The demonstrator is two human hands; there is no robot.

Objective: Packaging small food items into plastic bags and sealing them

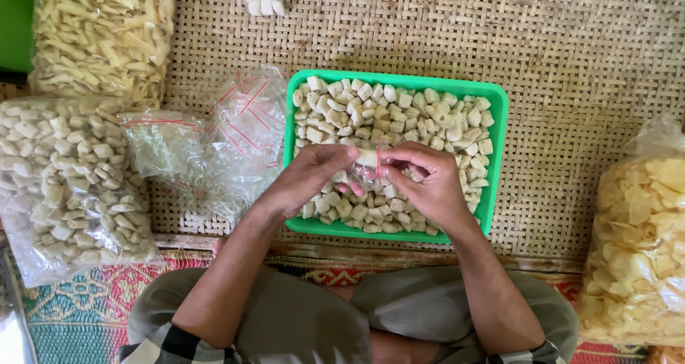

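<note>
Green tray (pixel 494 164) of pale crackers (pixel 399 111); hands fill small bag (pixel 369 166).

tray (pixel 494 100): middle of the mat (pixel 571 50), holding crackers (pixel 399 107)
hands: left hand (pixel 310 175) and right hand (pixel 428 182) over the tray, small bag (pixel 367 166) between them
empty bags (pixel 214 139): left of tray
full bags (pixel 68 186): farther left
chip bag (pixel 638 243): right of tray

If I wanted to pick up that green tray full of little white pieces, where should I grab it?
Probably by its two short ends, one hand on each. The rectangular green plastic tray lies flat on the woven mat, heaped with pale cracker pieces, so an even two-sided lift under the raised rim should keep it level. The near edge is taken up by the left hand and right hand.
</note>
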